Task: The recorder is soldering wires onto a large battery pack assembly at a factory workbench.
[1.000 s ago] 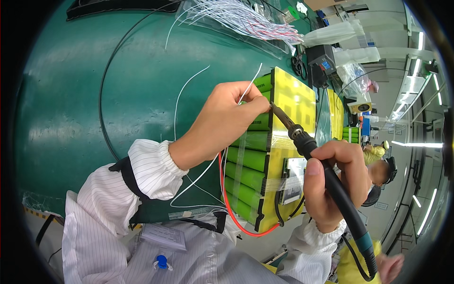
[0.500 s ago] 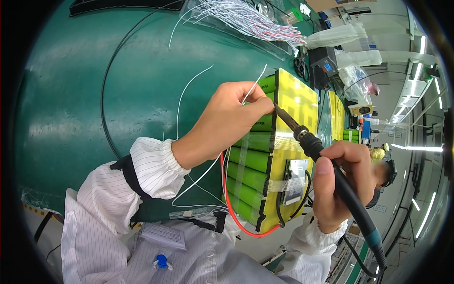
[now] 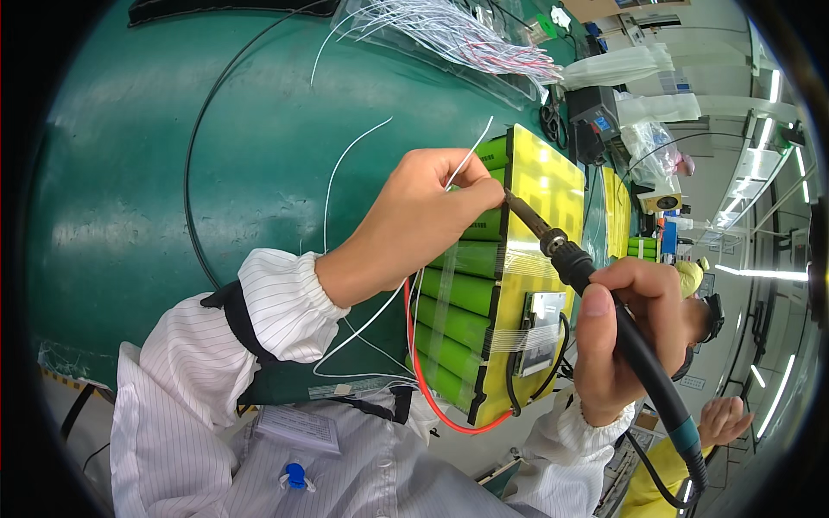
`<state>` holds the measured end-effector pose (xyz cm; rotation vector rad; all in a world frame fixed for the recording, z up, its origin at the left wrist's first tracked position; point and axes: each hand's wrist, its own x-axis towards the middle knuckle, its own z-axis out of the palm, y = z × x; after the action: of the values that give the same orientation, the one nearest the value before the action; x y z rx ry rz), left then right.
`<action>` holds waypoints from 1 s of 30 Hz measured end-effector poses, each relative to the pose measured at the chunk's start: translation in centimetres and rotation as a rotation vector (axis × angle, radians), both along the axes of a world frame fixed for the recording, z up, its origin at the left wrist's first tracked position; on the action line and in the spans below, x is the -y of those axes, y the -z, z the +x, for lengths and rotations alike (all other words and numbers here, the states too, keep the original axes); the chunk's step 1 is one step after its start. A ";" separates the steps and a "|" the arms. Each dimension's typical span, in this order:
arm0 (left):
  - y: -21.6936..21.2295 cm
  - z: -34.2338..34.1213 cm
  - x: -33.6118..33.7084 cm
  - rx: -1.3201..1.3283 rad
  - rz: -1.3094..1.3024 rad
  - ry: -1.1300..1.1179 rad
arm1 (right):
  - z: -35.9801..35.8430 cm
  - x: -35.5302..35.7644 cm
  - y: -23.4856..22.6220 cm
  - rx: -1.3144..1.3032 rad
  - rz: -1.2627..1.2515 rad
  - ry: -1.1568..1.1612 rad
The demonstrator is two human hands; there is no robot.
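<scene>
A battery pack of green cylindrical cells (image 3: pixel 455 293) stands on the bench, its side covered with a yellow board (image 3: pixel 541 194). My left hand (image 3: pixel 436 194) pinches a thin white wire (image 3: pixel 474 153) beside the pack's upper edge. Held in my right hand (image 3: pixel 635 324), a black soldering iron (image 3: pixel 649 367) points its tip at the board's edge, close to my left fingertips. Whether the tip touches is hidden by those fingers. A small circuit module (image 3: pixel 541 335) is taped to the board. A red cable (image 3: pixel 420 371) curves round the pack's lower corner.
A bundle of white and red wires (image 3: pixel 458 39) lies on a clear bag at the back. Scissors (image 3: pixel 553 125) and a black box-shaped unit (image 3: pixel 594 110) are behind the pack. A black cable (image 3: pixel 192 173) crosses the green bench (image 3: pixel 129 198). Another person's hand (image 3: pixel 724 420) shows at right.
Another person's hand and yellow sleeve have come into view at the lower right. My hands and the pack stay nearly where they were, with a slight shift to the right.
</scene>
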<state>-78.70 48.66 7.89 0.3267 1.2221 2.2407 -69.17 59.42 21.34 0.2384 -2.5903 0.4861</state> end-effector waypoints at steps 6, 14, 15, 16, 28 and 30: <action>0.1 0.0 -0.1 -0.009 -0.007 -0.005 | 0.0 -0.2 0.0 -0.004 -0.020 0.000; 0.2 0.1 -0.1 -0.032 -0.024 -0.025 | 0.1 -0.2 0.0 -0.004 -0.025 0.008; 0.2 0.1 -0.1 -0.033 -0.023 -0.023 | 0.1 -0.2 0.0 -0.008 -0.017 0.003; 0.2 0.1 -0.1 -0.034 -0.023 -0.026 | 0.1 -0.3 0.0 -0.012 -0.010 -0.004; 0.2 0.1 -0.1 -0.033 -0.002 -0.027 | 1.6 -0.2 -0.8 -0.078 -0.212 0.105; 0.1 0.1 -0.1 -0.023 -0.010 -0.004 | 1.6 -0.3 -0.7 -0.035 -0.175 0.119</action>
<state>-78.63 48.80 7.80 0.3471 1.2467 2.2388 -67.61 59.74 22.01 0.0326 -2.4921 0.6541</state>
